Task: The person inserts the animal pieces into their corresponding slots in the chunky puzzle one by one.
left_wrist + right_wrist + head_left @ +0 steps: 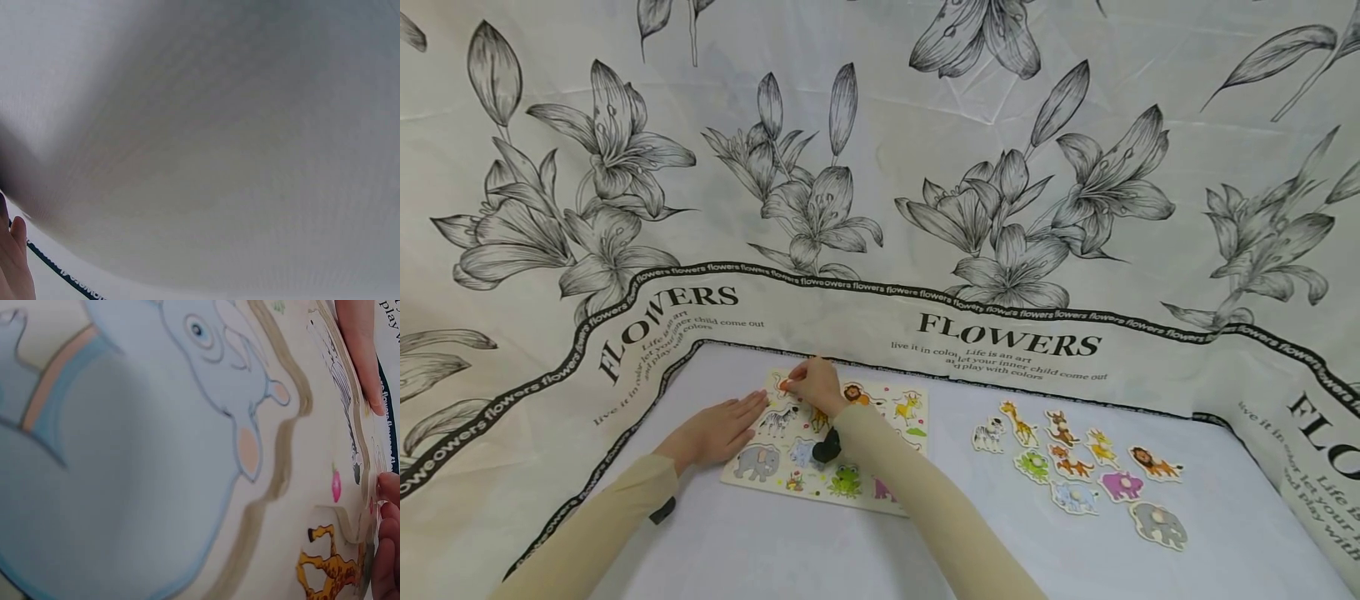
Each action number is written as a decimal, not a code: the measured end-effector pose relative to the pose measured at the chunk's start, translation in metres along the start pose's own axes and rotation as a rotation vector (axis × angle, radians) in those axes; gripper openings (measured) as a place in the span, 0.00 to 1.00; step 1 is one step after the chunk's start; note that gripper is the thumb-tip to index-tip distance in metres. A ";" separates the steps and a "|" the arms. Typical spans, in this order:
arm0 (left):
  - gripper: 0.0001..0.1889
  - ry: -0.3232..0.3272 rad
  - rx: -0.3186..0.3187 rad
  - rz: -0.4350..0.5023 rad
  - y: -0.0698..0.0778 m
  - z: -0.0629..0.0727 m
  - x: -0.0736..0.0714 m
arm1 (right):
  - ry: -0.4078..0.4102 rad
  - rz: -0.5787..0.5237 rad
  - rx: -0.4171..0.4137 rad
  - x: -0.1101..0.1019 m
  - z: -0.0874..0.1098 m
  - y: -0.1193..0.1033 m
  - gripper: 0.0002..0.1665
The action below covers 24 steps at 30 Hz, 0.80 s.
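Note:
A wooden animal puzzle board (812, 493) lies on the white cloth, with printed animals inside outlined recesses. My left hand (718, 429) rests along the board's left edge, fingers extended near the zebra picture (778, 422). At the board's upper-left corner, my right hand (817, 385) pinches a small orange animal puzzle piece (786, 386), mostly hidden by the fingers. Beneath the right wrist are the blue rhino picture (125, 487) and the giraffe picture (334, 565). The left wrist view shows mostly blurred sleeve, with part of the left hand (17, 262) at its edge.
Several loose animal pieces lie right of the board, among them a lion piece (1155, 463), a purple hippo piece (1122, 486) and a grey elephant piece (1159, 525). A flower-printed curtain (850, 308) rises behind the table and at both sides.

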State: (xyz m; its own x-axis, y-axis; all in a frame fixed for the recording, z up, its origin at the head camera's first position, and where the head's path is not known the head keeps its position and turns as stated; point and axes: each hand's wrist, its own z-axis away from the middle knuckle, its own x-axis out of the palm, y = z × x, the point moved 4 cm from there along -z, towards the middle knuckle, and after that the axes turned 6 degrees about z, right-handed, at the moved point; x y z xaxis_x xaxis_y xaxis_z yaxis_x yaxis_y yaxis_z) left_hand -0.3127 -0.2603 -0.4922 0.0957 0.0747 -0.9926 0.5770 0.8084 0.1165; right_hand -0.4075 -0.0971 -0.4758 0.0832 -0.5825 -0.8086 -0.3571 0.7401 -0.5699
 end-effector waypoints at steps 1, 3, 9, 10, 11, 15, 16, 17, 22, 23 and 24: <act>0.29 -0.001 0.000 0.003 0.000 0.000 0.000 | -0.004 0.000 0.002 -0.001 0.001 0.000 0.10; 0.29 -0.002 -0.002 0.008 0.000 -0.001 0.000 | -0.007 -0.007 0.006 -0.002 0.002 0.000 0.10; 0.29 -0.009 -0.004 0.010 0.002 0.000 -0.002 | -0.020 -0.037 0.029 -0.004 0.004 0.001 0.10; 0.29 -0.011 -0.004 0.012 0.003 0.000 -0.002 | -0.021 -0.045 0.033 -0.004 0.005 0.001 0.10; 0.29 -0.011 -0.004 0.014 0.003 0.000 -0.002 | -0.021 -0.058 0.039 -0.005 0.005 0.001 0.10; 0.29 -0.010 -0.001 0.011 0.004 0.000 -0.002 | -0.016 -0.111 0.040 -0.006 0.007 0.003 0.09; 0.29 -0.010 -0.002 0.011 0.004 0.000 -0.002 | -0.014 -0.128 0.038 -0.007 0.007 0.004 0.08; 0.29 -0.009 -0.002 0.010 0.004 0.000 -0.002 | -0.011 -0.144 0.035 -0.007 0.008 0.004 0.08; 0.29 0.003 0.001 0.019 0.004 0.001 -0.002 | 0.012 -0.161 0.019 -0.014 0.011 0.007 0.08; 0.29 0.009 0.005 0.024 0.004 0.001 -0.002 | 0.019 -0.153 0.011 -0.016 0.012 0.007 0.08; 0.29 0.013 0.008 0.024 0.004 0.001 -0.002 | 0.022 -0.143 0.004 -0.018 0.013 0.007 0.09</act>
State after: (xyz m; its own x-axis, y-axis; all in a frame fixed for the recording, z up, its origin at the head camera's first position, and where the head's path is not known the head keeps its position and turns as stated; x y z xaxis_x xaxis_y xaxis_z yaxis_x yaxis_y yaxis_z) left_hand -0.3099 -0.2578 -0.4895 0.0994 0.1015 -0.9899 0.5814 0.8014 0.1406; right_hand -0.3991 -0.0768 -0.4678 0.1128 -0.6888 -0.7161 -0.3396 0.6506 -0.6793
